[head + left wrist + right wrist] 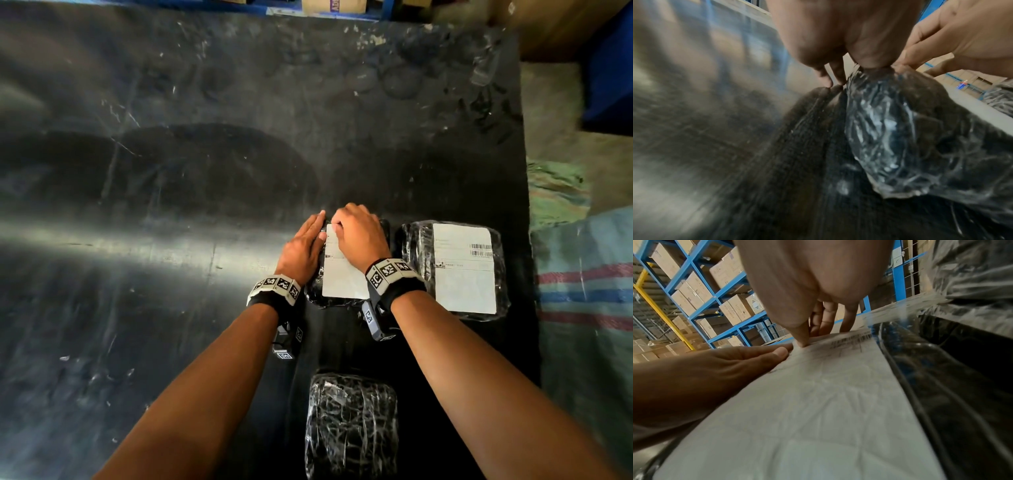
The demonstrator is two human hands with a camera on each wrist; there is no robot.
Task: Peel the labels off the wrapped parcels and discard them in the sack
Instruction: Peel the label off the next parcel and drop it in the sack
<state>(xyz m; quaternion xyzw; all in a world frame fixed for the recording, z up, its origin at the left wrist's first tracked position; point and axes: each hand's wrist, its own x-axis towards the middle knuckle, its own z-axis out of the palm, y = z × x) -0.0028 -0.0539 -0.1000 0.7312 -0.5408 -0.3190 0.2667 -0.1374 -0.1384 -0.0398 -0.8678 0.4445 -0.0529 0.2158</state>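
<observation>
A black plastic-wrapped parcel lies under both hands, with a white label flat on top. My left hand rests flat along the parcel's left side, fingers straight and thumb at the label's edge. My right hand is curled over the label's far left corner. In the right wrist view its thumb tip presses that corner of the label, and the fingers sit just behind on the far edge. A second parcel to the right carries its own label. A third parcel, near me, shows no label.
The parcels lie on a dark, scuffed, glossy table. A striped woven sack hangs past the table's right edge. Blue shelving with cardboard boxes stands behind. The table's left and far parts hold only scraps and marks.
</observation>
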